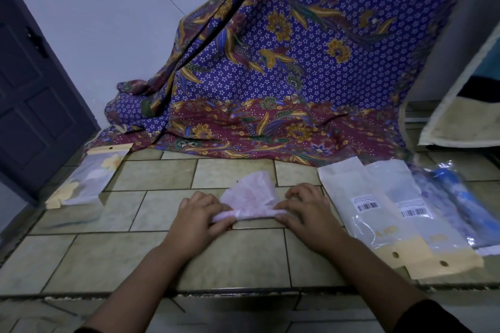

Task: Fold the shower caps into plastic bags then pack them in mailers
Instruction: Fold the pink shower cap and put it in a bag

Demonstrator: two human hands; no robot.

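Grip closed on both sides. L hand (197,213) pinching near-left end of shower cap (250,194), fingers curled over top, thumb along front edge. R hand (305,207) knuckles up, fingers curled, tips pinching cap's near-right corner. Both palms down, wrists low over tabletop (230,259), forearms in from bottom of view, angled inward toward each other; dark sleeve edges at bottom corners.

Cap pink, thin, w/ fine print. Near edge bunched into a strip btwn the hands, rest fanned flat away from person, lying on tiles at centre.

To R, just beside R hand: two plastic bags (370,224) w/ barcode labels & tan hang-hole headers at near end, overlapping, flat. Further R: clear pack (454,197) w/ something blue inside, next to the bags; touching or not, can't tell. Far L: flower bag (86,178) w/ yellow flower shapes, well apart from hands.

Behind: purple floral cloth (284,76) draped down onto tabletop. Dark door (32,94) at L.
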